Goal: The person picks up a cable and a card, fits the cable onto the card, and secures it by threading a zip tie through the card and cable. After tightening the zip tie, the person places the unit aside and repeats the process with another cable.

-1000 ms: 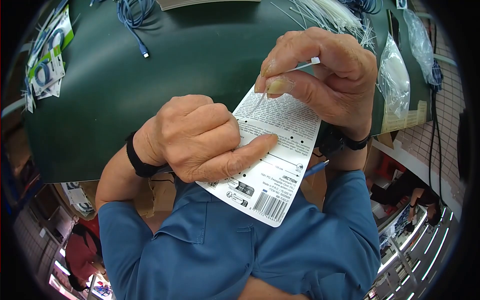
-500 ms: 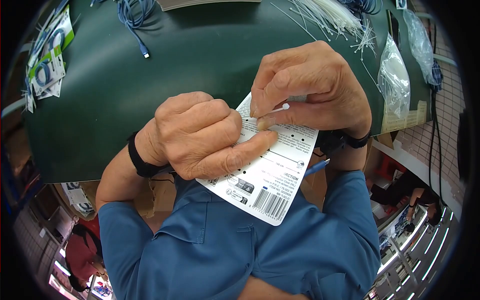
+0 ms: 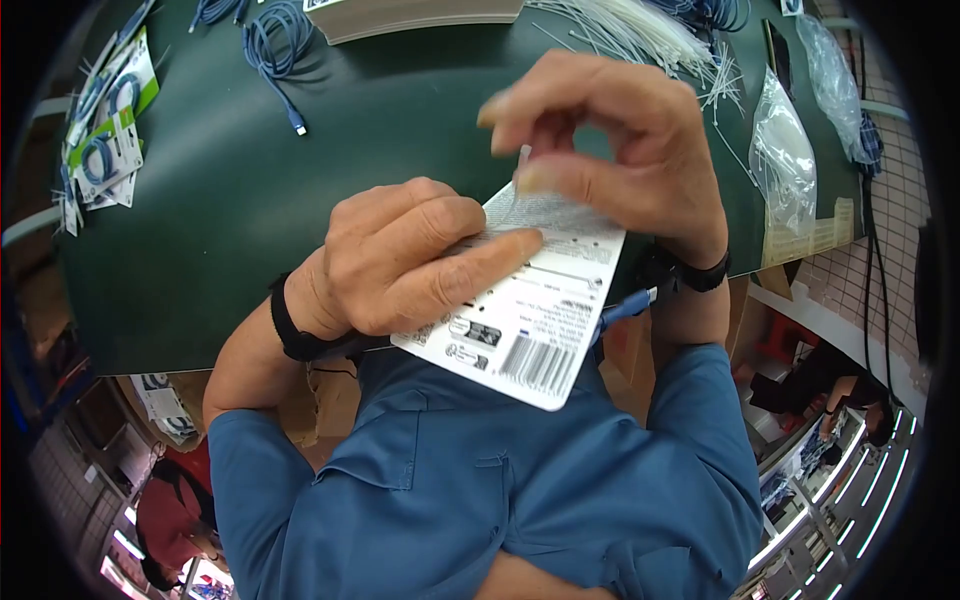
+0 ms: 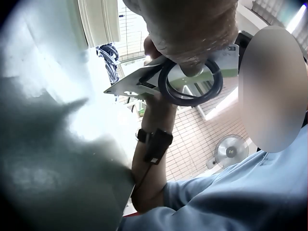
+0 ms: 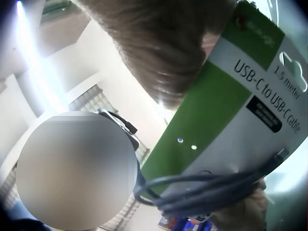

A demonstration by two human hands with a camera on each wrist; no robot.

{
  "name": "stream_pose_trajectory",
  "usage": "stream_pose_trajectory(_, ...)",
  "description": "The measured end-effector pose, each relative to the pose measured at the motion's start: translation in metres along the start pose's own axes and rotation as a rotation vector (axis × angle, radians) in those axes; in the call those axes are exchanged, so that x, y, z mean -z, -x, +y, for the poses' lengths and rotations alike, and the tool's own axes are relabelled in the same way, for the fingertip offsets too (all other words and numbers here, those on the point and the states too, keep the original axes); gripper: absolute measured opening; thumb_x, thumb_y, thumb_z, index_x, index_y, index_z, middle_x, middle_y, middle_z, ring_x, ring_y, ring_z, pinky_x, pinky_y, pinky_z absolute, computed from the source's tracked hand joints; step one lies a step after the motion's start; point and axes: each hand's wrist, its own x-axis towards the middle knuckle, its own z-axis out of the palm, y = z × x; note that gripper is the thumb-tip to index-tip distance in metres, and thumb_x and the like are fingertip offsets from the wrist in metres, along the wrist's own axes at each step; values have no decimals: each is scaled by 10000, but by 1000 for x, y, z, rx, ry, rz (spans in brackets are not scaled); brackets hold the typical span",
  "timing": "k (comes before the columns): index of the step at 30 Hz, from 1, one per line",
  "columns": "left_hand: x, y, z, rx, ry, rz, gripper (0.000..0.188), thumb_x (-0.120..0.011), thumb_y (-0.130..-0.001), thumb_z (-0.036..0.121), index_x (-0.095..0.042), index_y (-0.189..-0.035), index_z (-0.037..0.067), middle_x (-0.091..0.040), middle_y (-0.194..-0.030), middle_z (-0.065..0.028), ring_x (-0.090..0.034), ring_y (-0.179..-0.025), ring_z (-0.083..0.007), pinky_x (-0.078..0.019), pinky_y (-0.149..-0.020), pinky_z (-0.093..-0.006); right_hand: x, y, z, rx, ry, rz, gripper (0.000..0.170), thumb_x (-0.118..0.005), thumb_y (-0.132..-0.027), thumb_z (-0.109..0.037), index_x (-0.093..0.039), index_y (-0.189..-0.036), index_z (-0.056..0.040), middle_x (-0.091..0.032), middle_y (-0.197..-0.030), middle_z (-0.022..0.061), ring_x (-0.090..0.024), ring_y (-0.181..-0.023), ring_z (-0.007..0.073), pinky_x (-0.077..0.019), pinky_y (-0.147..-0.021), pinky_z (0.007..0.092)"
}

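Note:
My left hand (image 3: 400, 260) grips a printed cardboard packaging card (image 3: 550, 345), its forefinger lying straight over the back side with text and barcode. On the card's other face, green and white and marked as USB-C to USB-C cable, hangs a coiled dark blue cable (image 5: 207, 197). A thin white cable tie (image 3: 525, 154) stands up near the card's upper edge. My right hand (image 3: 635, 150) is just beyond that edge, its thumb and forefinger apart and the thumb overlapping the tie in the head view. The cable's end (image 3: 630, 303) sticks out under the card.
Loose white cable ties (image 3: 640, 30) lie at the back right of the green table (image 3: 200, 250), near a clear plastic bag (image 3: 785, 150). A coiled cable (image 3: 275, 55) and a stack of cards (image 3: 415, 18) are at the back. Carded cables (image 3: 105, 150) lie far left.
My right hand came down to the card with the tie, then moved back up; its thumb and forefinger have parted. The tie now stands more upright. The card has tilted slightly in my left hand.

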Motion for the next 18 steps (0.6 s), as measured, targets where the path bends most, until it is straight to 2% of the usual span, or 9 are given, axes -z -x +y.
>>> stream_pose_trajectory(1,0,-1,-1,-11,-6,-2,434,-835,-704,186,-778,-1108,38,-689,-865,-108,-679,-699,-206,-534,-583,-307,1,1,2,10,6,6,228,-797,-848,19,-732,-1067,14,-737,-991,112,-715,-834,157,-554,-706,273)
stream_pose_trajectory(4,0,-2,-8,240,63,199,260,-807,-847,140,-765,-1077,26,-672,-828,-67,-647,-650,-164,-519,-536,-270,3,7,19,105,-12,644,269,-759,-899,25,-690,-1159,31,-729,-1049,117,-688,-848,138,-544,-724,263)
stream_pose_trajectory(5,-1,-2,-7,225,51,198,260,-807,-847,140,-765,-1077,26,-672,-828,-67,-647,-650,-164,-519,-536,-270,3,6,20,124,-10,648,269,-759,-899,25,-690,-1159,31,-729,-1049,117,-688,-848,138,-544,-724,263)
stream_pose_trajectory(8,-8,-5,-2,851,503,629,167,-728,-976,116,-719,-1110,17,-702,-910,-53,-648,-663,-151,-527,-536,-271,2,1,16,301,16,796,222,-807,-831,37,-754,-1033,-40,-728,-876,62,-673,-734,164,-541,-656,260)
stream_pose_trajectory(9,-6,-9,-6,833,497,633,167,-728,-976,116,-719,-1110,17,-702,-910,-53,-648,-663,-151,-527,-536,-271,1,1,16,320,20,795,222,-807,-831,37,-754,-1033,-40,-728,-876,62,-673,-734,164,-541,-656,260)
stream_pose_trajectory(12,-2,-26,-28,920,713,748,209,-657,-1030,125,-638,-1214,28,-707,-1007,-41,-661,-717,-121,-517,-531,-258,-4,-2,22,596,350,550,282,-785,-860,80,-712,-1118,-9,-727,-938,111,-659,-779,164,-520,-646,279)
stream_pose_trajectory(13,-3,-30,-32,901,712,754,209,-657,-1030,125,-638,-1214,28,-707,-1007,-41,-661,-717,-121,-517,-531,-258,-7,-3,20,612,360,547,282,-785,-860,80,-712,-1118,-9,-727,-938,111,-659,-779,164,-520,-646,279)
stream_pose_trajectory(15,-11,-35,-40,952,884,820,279,-661,-1026,138,-587,-1278,42,-707,-1043,-49,-670,-743,-114,-507,-529,-252,-16,-6,17,611,545,456,323,-827,-769,76,-756,-1049,-69,-728,-896,74,-643,-740,197,-511,-615,305)
stream_pose_trajectory(18,-22,-45,-43,956,991,855,324,-662,-1026,147,-558,-1319,55,-706,-1070,-51,-676,-764,-108,-502,-533,-247,-23,-11,25,600,671,463,337,-839,-712,46,-774,-1010,-97,-730,-903,43,-634,-728,205,-508,-613,314)
